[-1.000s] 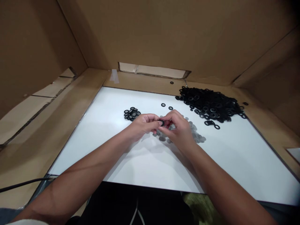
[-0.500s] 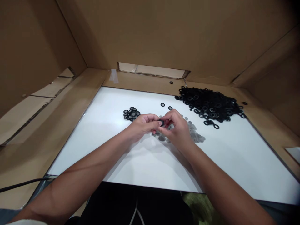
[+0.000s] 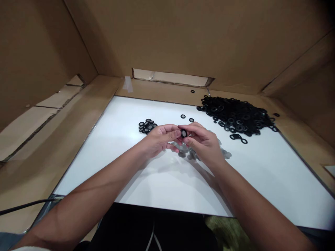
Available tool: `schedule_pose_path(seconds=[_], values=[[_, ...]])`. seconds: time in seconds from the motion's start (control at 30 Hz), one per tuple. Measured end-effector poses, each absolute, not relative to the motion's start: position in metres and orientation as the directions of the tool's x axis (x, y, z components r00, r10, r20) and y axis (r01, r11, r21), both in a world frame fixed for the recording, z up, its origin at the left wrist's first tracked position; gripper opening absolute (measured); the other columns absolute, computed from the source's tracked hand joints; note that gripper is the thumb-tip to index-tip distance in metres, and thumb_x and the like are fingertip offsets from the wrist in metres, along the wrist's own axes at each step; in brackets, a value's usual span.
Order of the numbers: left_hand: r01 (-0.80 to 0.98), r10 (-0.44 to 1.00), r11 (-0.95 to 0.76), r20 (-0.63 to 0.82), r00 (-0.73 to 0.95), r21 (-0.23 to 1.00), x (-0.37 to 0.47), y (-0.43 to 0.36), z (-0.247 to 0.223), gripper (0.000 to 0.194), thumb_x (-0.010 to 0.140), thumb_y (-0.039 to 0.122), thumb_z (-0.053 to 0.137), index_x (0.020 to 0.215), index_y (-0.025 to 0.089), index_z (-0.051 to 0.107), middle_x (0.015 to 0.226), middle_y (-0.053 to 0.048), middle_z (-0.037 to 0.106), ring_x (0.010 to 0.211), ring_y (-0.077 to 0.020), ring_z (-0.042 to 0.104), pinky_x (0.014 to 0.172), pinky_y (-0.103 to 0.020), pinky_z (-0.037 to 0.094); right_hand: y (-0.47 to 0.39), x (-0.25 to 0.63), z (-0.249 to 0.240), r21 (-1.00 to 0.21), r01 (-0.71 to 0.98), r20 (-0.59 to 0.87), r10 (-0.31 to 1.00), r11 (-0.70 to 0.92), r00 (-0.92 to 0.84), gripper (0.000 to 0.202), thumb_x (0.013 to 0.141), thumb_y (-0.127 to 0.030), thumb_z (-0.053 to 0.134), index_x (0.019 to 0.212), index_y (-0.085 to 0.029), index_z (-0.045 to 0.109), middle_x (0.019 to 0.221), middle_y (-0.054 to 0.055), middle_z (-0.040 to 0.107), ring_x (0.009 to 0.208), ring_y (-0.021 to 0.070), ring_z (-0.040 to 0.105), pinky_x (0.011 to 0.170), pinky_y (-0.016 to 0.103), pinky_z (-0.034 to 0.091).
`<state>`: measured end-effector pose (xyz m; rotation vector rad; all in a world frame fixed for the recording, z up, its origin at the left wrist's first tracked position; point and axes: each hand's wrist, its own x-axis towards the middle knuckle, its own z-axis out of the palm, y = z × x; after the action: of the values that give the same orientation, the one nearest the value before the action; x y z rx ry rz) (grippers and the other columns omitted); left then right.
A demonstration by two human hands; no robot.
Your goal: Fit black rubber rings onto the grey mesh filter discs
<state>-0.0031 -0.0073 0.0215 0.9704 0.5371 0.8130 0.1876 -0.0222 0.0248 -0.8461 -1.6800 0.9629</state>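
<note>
Between my two hands is a black ring with a grey disc in its middle, its face turned up toward the camera. My left hand pinches its left side with thumb and fingers. On the right side, my right hand grips it between thumb and forefinger. Below and behind the hands lie loose grey discs, partly covered by my right hand. A small pile of black rings with grey centres sits just beyond my left hand. Two more such rings lie apart behind the hands.
A large heap of black rings spreads over the back right of the white board. Several rings lie at its near edge. Cardboard walls stand around the board, and a black cable enters at the left.
The held ring has tilted, so its grey centre now shows. My right hand has shifted slightly right, and its fingers now lie flatter over the grey discs.
</note>
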Motion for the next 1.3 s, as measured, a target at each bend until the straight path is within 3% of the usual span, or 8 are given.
schedule_pose_path(seconds=[0.17,0.4,0.6,0.9,1.3], values=[[-0.346,0.788,0.334,-0.058,0.614,0.877,-0.002,-0.009,0.02,0.04,0.077,0.048,0.081,0.099,0.016,0.072,0.091,-0.006,0.068,0.078,-0.0143,0.064,0.065,-0.027,0.056,-0.021,0.191,0.022,-0.895,0.112,0.382,0.872,0.432,-0.307,0.031,0.086,-0.026,0.073,0.115,-0.037,0.076,0.088,0.001,0.055,0.074,0.0155,0.059,0.065,0.032,0.055],[-0.35,0.815,0.27,-0.019,0.579,0.897,-0.003,-0.006,0.017,0.033,0.08,0.044,0.078,0.095,0.014,0.073,0.086,-0.005,0.066,0.073,-0.0121,0.062,0.065,-0.026,0.056,-0.022,0.191,0.023,-0.863,0.164,0.409,0.852,0.477,-0.328,0.032,0.089,-0.026,0.068,0.119,-0.037,0.073,0.091,0.002,0.057,0.081,0.017,0.06,0.071,0.034,0.056],[-0.355,0.811,0.268,-0.011,0.584,0.896,-0.004,-0.007,0.022,0.031,0.083,0.041,0.077,0.098,0.014,0.074,0.096,-0.008,0.068,0.083,-0.0153,0.064,0.07,-0.028,0.056,-0.023,0.192,0.025,-0.809,0.236,0.46,0.83,0.538,-0.316,0.036,0.089,-0.026,0.071,0.123,-0.037,0.071,0.093,0.003,0.055,0.081,0.0165,0.058,0.066,0.032,0.055],[-0.375,0.755,0.377,-0.047,0.653,0.847,-0.001,-0.007,0.018,0.036,0.086,0.046,0.073,0.101,0.013,0.072,0.088,-0.007,0.067,0.076,-0.0127,0.061,0.064,-0.024,0.051,-0.029,0.189,0.031,-0.642,0.397,0.611,0.751,0.656,-0.252,0.031,0.085,-0.022,0.076,0.115,-0.03,0.073,0.086,0.001,0.056,0.068,0.0142,0.054,0.059,0.032,0.052],[-0.383,0.708,0.435,-0.047,0.705,0.815,0.0,-0.007,0.016,0.033,0.089,0.044,0.07,0.101,0.013,0.07,0.084,-0.005,0.064,0.073,-0.0128,0.061,0.062,-0.024,0.05,-0.033,0.186,0.033,-0.58,0.469,0.648,0.726,0.667,-0.232,0.026,0.082,-0.02,0.079,0.105,-0.026,0.071,0.086,0.0,0.058,0.065,0.0131,0.056,0.058,0.03,0.052]])
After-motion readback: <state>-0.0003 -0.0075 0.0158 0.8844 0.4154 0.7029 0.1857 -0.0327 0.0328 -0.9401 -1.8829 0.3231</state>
